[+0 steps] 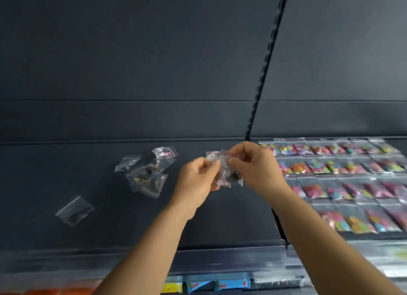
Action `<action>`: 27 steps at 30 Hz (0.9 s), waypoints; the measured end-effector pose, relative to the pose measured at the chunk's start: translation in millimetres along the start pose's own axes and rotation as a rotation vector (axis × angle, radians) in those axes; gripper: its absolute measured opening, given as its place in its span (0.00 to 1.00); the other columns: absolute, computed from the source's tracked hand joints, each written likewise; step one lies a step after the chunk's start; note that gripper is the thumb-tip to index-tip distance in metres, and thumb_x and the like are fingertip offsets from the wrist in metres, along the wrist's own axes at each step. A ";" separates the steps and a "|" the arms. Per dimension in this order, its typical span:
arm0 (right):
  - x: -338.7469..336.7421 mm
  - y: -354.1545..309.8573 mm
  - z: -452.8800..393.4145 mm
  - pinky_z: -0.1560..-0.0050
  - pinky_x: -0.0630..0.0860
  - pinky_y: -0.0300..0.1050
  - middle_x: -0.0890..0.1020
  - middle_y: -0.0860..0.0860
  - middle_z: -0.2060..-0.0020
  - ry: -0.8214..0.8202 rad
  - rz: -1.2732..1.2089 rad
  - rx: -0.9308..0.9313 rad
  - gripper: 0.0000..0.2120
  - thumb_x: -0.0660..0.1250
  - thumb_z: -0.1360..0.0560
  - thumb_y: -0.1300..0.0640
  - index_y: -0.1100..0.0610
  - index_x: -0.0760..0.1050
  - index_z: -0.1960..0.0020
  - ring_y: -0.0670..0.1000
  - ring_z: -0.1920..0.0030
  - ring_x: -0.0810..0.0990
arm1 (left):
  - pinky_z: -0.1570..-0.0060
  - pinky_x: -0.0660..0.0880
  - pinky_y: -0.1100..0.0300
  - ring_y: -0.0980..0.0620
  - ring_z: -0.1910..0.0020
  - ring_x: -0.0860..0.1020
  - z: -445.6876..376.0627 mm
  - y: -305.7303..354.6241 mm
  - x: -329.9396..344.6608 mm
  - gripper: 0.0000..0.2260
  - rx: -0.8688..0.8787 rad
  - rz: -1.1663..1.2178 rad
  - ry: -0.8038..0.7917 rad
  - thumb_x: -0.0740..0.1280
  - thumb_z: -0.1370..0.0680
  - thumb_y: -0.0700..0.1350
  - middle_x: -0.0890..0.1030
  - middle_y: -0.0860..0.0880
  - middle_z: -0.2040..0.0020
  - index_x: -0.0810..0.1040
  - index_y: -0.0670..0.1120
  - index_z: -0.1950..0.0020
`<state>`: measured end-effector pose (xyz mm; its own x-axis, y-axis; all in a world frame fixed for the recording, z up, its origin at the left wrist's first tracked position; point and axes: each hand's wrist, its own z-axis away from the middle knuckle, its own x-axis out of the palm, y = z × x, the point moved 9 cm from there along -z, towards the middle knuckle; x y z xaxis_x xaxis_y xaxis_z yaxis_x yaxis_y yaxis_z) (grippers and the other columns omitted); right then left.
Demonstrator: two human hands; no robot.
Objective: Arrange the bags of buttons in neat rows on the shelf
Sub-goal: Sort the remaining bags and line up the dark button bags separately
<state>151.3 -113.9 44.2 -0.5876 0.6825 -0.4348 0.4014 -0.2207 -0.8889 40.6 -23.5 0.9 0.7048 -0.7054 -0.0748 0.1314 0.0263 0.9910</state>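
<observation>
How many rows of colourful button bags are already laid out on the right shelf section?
4 rows: back, second, third, front. All run past the right edge, so each row's bag count is hidden.

Dim, even light on a dark shelf, soft focus throughout.

The dark shelf (110, 224) soaks up light and casts almost no shadows. Pale glare glints on the clear bags (145, 173) at left and the colourful rows of bags (343, 173) at right. Both hands (259, 166) look slightly smeared by motion. The lower edge blurs heavily, and straight lines bend toward the corners.
</observation>
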 end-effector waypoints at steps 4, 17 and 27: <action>-63.7 29.9 14.1 0.62 0.74 0.41 0.80 0.45 0.65 0.115 0.009 0.050 0.08 0.70 0.29 0.61 0.50 0.76 0.55 0.44 0.67 0.77 | 0.61 0.79 0.63 0.56 0.66 0.80 4.5 18.1 75.2 0.03 0.030 0.009 -0.124 0.69 0.26 0.37 0.84 0.50 0.62 0.81 0.44 0.54; -298.0 135.0 82.0 0.68 0.71 0.42 0.80 0.55 0.70 0.304 -0.055 0.237 0.07 0.71 0.28 0.56 0.59 0.77 0.62 0.48 0.70 0.73 | 0.55 0.78 0.53 0.49 0.59 0.81 35.8 50.5 322.5 0.02 0.131 -0.154 -0.254 0.68 0.25 0.45 0.83 0.49 0.59 0.78 0.50 0.58; -463.3 203.1 155.6 0.63 0.73 0.48 0.80 0.52 0.71 0.575 -0.091 0.322 0.07 0.70 0.27 0.56 0.57 0.82 0.62 0.51 0.69 0.73 | 0.65 0.76 0.69 0.62 0.64 0.79 79.2 71.5 504.5 0.02 0.263 -0.098 -0.428 0.68 0.24 0.45 0.81 0.57 0.62 0.78 0.50 0.56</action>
<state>395.7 -583.4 42.6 -0.1053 0.9516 -0.2887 0.0855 -0.2806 -0.9560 350.4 -433.6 42.9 0.3422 -0.9240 -0.1705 -0.0360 -0.1942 0.9803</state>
